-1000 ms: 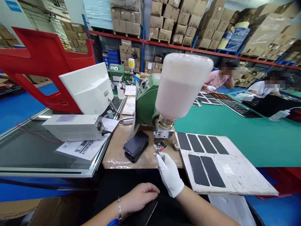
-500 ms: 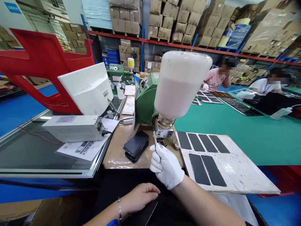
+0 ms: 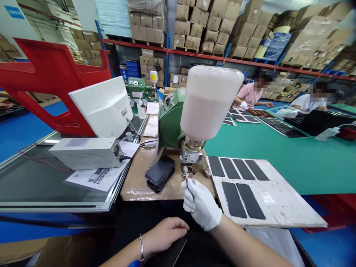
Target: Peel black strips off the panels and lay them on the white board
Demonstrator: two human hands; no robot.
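Note:
In my gloved right hand [image 3: 201,204] is a thin brush [image 3: 186,174], pinched between thumb and fingers with its pale tip upward. That tip is just below the metal head [image 3: 191,157] of a green machine [image 3: 171,122], which carries a large white bottle [image 3: 210,102] of pale liquid. My bare left hand [image 3: 167,235] is low in front of me, closed over a dark flat panel [image 3: 176,252]. Something small and red shows by its thumb. A stack of dark flat pieces [image 3: 160,170] lies left of the machine head.
To the right, a white board [image 3: 283,207] carries several dark rectangular pieces [image 3: 235,200] on a green table [image 3: 278,159]. On the left stand a grey metal box [image 3: 87,152], a white monitor [image 3: 104,109] and a red frame [image 3: 61,81]. Two people sit across the table.
My right hand has moved slightly down and right, bringing the brush tip away from the machine head and lower. My left hand has barely moved.

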